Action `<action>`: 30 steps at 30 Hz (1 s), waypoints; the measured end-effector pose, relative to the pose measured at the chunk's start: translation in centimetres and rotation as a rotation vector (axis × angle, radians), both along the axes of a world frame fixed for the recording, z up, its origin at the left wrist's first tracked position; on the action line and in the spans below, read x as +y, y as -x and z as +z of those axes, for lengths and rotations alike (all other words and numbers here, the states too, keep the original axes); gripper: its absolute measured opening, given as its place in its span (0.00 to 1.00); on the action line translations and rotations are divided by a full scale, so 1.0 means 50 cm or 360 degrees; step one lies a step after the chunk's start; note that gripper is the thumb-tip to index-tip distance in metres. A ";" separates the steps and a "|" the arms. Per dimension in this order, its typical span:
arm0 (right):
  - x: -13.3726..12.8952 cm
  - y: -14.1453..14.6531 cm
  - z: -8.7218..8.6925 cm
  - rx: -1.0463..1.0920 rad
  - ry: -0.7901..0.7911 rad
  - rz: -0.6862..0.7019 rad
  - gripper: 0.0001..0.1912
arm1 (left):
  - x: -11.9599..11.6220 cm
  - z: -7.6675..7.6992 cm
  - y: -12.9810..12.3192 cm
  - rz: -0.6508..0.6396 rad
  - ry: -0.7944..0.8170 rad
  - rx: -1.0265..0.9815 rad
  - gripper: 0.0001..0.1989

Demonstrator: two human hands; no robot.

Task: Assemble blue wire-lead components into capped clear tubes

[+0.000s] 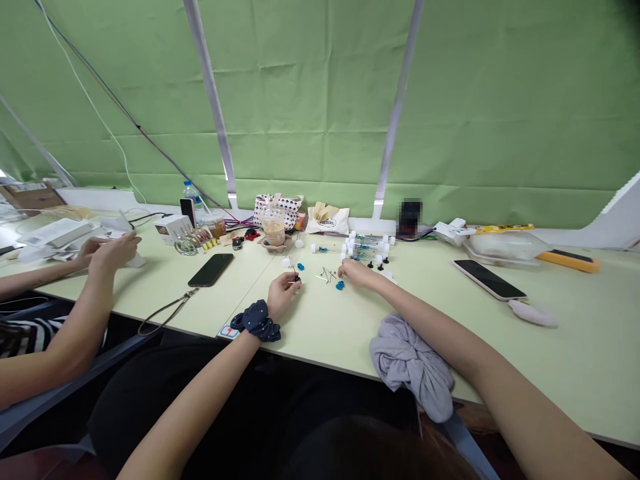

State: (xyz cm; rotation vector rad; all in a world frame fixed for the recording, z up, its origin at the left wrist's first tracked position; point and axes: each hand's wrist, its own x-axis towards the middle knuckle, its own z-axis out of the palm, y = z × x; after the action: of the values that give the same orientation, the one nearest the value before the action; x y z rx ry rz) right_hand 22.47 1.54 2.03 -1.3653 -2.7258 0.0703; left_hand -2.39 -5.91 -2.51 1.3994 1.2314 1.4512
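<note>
My left hand [281,295], with a dark dotted scrunchie [259,320] on its wrist, pinches a small black part [297,278] from which a thin rod sticks up. My right hand [356,274] reaches down to the table, fingertips closed beside several thin metal pins [326,275]; what is between them is hidden. Blue caps lie near both hands, one blue cap [301,267] beyond the left and another blue cap [340,285] just below the right fingertips. Behind the right hand are several clear tubes [367,245] with white ends and blue parts inside. Small black parts [381,267] stand beside them.
A phone [211,269] with a strap lies at left, and another phone [490,280] at right. A drink cup [275,233] stands behind my left hand. A grey cloth [411,367] hangs over the front edge. At far left, another person's hands [113,252] handle white items.
</note>
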 end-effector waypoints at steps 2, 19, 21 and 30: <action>-0.005 0.003 0.003 -0.0035 -0.0010 -0.0012 0.20 | 0.000 0.000 0.000 -0.0006 0.0003 0.0005 0.22; -0.024 0.020 0.017 -0.0264 -0.0117 0.0014 0.14 | -0.004 0.003 -0.001 -0.0024 0.0000 -0.0017 0.21; -0.020 0.024 0.016 -0.0293 -0.0123 0.0020 0.12 | -0.004 0.002 -0.001 -0.0027 -0.0006 -0.0017 0.21; 0.008 0.046 0.014 -0.0131 -0.0109 -0.0017 0.10 | -0.002 -0.001 0.002 -0.0045 -0.0004 -0.0045 0.21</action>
State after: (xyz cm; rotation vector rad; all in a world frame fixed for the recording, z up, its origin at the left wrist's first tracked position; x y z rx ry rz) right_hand 20.15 1.94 2.72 -1.3941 -2.7590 -0.0810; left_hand -2.48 -5.99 -2.56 1.3881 1.1881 1.4485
